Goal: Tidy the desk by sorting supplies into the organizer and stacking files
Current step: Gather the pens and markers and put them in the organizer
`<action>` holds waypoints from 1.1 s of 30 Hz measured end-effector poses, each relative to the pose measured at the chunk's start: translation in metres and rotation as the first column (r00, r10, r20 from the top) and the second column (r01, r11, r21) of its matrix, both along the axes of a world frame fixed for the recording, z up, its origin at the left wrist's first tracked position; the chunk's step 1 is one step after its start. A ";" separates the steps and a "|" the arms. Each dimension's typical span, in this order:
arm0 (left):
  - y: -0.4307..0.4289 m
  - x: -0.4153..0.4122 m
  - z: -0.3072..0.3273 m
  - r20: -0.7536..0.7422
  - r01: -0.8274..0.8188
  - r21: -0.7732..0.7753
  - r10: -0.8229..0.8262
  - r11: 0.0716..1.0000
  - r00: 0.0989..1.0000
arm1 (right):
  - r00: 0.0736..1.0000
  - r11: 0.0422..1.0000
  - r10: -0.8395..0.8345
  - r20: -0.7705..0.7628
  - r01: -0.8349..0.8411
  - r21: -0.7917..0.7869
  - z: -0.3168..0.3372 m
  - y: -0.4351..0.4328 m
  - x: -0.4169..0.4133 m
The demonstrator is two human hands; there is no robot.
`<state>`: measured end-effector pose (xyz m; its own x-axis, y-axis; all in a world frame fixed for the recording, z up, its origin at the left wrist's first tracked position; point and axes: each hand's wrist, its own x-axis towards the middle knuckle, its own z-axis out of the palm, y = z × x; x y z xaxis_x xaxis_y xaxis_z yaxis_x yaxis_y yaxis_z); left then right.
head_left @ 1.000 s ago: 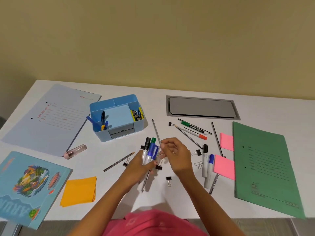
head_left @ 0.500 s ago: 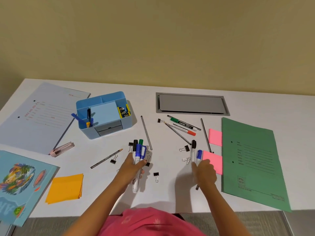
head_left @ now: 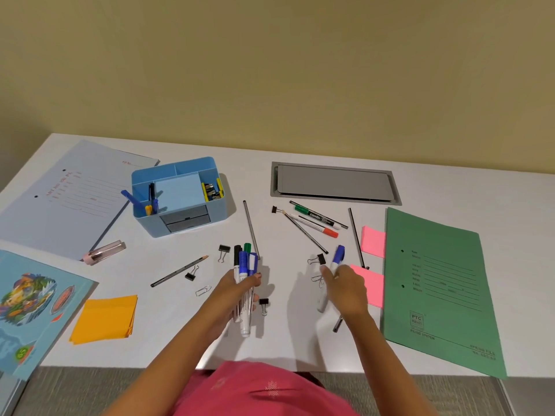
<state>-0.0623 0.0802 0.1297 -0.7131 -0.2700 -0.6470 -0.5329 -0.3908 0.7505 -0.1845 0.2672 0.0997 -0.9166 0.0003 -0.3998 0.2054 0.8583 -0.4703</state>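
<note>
Gripping mixed-cap white markers [head_left: 244,271], left hand [head_left: 231,298]; right hand [head_left: 348,286] holds blue-capped marker [head_left: 338,256].

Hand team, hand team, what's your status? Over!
Left hand grips marker bundle. Right hand pinches blue-capped marker. Blue organizer up left. Only flat clutter on the way: binder clip, pencil.

A person in a pink top [head_left: 264,388] works at a white desk [head_left: 450,187], the left hand [head_left: 237,291] gripping a bundle of markers [head_left: 244,265] in front of the blue organizer [head_left: 180,226]. Right of the organizer, the right hand [head_left: 345,283] holds a blue-capped marker [head_left: 338,255]. A pencil [head_left: 180,271] and binder clips [head_left: 223,250] lie before the organizer, a green file [head_left: 435,289] far to its right and a pale blue file [head_left: 69,196] to its left.
</note>
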 end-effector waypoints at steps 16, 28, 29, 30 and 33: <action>0.012 -0.018 -0.005 -0.031 -0.088 0.260 0.099 0.962 0.995 | 0.946 0.810 0.308 0.100 -0.206 -0.549 0.040 -0.052 0.031; 0.008 -0.022 -0.009 0.039 -0.147 0.234 0.142 0.961 0.989 | 0.997 0.977 -0.076 -0.024 0.080 0.197 -0.036 0.009 -0.017; 0.008 -0.022 -0.009 0.041 -0.148 0.233 0.142 0.961 0.989 | 0.996 0.978 -0.079 -0.045 0.086 0.189 -0.037 0.009 -0.018; 0.008 -0.023 -0.008 0.044 -0.152 0.233 0.145 0.960 0.988 | 0.994 0.980 -0.094 -0.061 0.104 0.172 -0.036 0.007 -0.020; 0.007 -0.027 -0.007 0.039 -0.152 0.231 0.147 0.961 0.988 | 0.987 0.988 -0.113 -0.117 0.124 0.094 -0.029 0.000 -0.023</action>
<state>-0.0896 0.0871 0.1224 -0.6616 -0.2129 -0.7190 -0.4696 -0.6299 0.6186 -0.2071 0.2672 0.0707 -0.9464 0.1467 -0.2878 0.2598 0.8751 -0.4083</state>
